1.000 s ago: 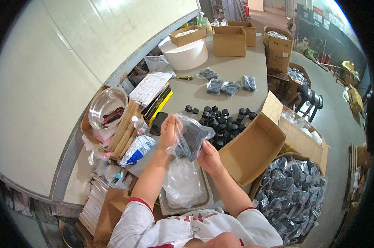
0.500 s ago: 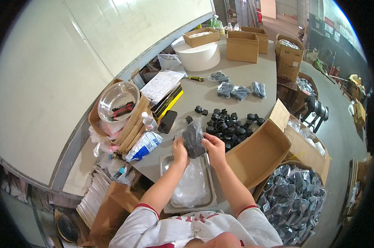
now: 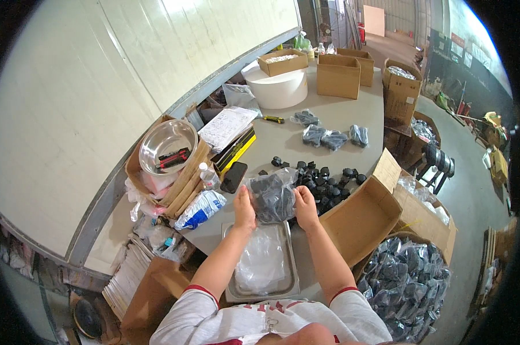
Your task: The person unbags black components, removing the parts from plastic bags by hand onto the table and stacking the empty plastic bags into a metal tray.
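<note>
Between my hands is a clear plastic bag (image 3: 271, 198) with black parts inside, held up over the far end of a metal tray (image 3: 296, 270). My left hand (image 3: 245, 208) is closed on the bag's left side. With its fingers pinched, my right hand (image 3: 306, 206) grips the bag's right edge. Flat clear bags (image 3: 262, 259) lie stacked in the tray below. Just beyond my right hand spreads a pile of loose black plastic parts (image 3: 329, 187). Several filled bags (image 3: 333, 140) of black parts rest farther back on the table.
An open cardboard box (image 3: 360, 215) stands right of the pile, beside a large container of filled bags (image 3: 406, 282). To the left are a phone (image 3: 234, 177), a small bottle (image 3: 208, 176), a blue-and-white packet (image 3: 201, 210) and a steel bowl (image 3: 168, 148). Cardboard boxes (image 3: 337, 77) stand at the back.
The bag is now spread wider between my hands, and its black parts sit more loosely. My right hand has moved slightly to the right.
</note>
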Demonstrator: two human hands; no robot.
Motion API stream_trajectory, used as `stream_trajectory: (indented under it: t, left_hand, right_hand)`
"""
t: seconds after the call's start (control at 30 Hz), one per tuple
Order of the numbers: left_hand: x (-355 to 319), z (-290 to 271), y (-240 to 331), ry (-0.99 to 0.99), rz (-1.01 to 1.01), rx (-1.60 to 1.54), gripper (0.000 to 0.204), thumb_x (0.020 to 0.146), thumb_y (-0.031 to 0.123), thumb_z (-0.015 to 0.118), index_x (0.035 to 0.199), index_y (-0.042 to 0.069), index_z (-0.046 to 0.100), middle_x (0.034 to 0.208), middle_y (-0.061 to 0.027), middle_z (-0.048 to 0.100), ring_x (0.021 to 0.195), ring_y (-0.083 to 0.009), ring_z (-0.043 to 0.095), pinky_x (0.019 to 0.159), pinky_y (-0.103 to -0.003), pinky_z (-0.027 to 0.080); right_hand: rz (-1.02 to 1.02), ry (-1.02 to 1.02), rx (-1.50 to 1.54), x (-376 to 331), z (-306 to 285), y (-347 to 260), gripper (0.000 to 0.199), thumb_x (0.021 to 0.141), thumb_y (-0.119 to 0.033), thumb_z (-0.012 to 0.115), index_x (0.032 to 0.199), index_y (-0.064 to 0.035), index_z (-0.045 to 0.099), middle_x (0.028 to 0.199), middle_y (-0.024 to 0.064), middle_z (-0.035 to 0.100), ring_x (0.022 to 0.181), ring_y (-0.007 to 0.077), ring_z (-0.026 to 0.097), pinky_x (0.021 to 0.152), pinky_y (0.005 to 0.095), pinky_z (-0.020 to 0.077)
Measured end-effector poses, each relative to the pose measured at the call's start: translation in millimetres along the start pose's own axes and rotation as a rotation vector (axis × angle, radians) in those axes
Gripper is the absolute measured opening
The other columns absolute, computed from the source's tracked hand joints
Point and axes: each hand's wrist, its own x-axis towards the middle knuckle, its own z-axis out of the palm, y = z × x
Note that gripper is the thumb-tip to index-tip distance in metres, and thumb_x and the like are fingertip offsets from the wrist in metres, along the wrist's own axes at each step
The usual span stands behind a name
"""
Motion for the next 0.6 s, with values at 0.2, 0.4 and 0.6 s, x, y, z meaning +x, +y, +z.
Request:
stream_trajectory:
  t: [0.2, 0.4, 0.6]
  left_hand:
    - [-1, -2, 9, -0.14, 0.086, 0.183, 0.039, 0.097, 0.033, 0.044, 0.063, 0.014, 0.041, 0.058, 0.0085, 0.036, 0.053, -0.0046, 0.033, 0.047, -0.024, 0.027]
    - [-22, 9, 7, -0.496, 0.185, 0.427, 0.04, 0.096, 0.033, 0.044, 0.061, 0.016, 0.04, 0.055, 0.0082, 0.034, 0.05, -0.0036, 0.031, 0.045, -0.022, 0.024]
    - [7, 31, 21, -0.052, -0.048, 0.008, 0.033, 0.096, 0.034, 0.045, 0.068, 0.017, 0.045, 0.058, 0.0071, 0.038, 0.049, -0.0048, 0.036, 0.044, -0.021, 0.027]
  right_hand:
    - [0.02, -0.167, 0.007, 11, -9, 9, 0.016, 0.094, -0.013, 0.048, 0.091, -0.003, 0.061, 0.075, -0.0046, 0.056, 0.067, 0.004, 0.049, 0.06, 0.0205, 0.0407]
    - [-0.074, 0.154, -0.045, 55, -13, 65, 0.016, 0.087, -0.013, 0.057, 0.088, 0.0019, 0.063, 0.068, 0.0008, 0.058, 0.062, 0.0089, 0.048, 0.057, 0.0267, 0.0412]
    - [0.234, 0.058, 0.119, 47, -8, 39, 0.026, 0.093, -0.025, 0.052, 0.106, -0.0036, 0.058, 0.092, 0.0012, 0.058, 0.075, 0.0101, 0.052, 0.065, 0.0246, 0.0421]
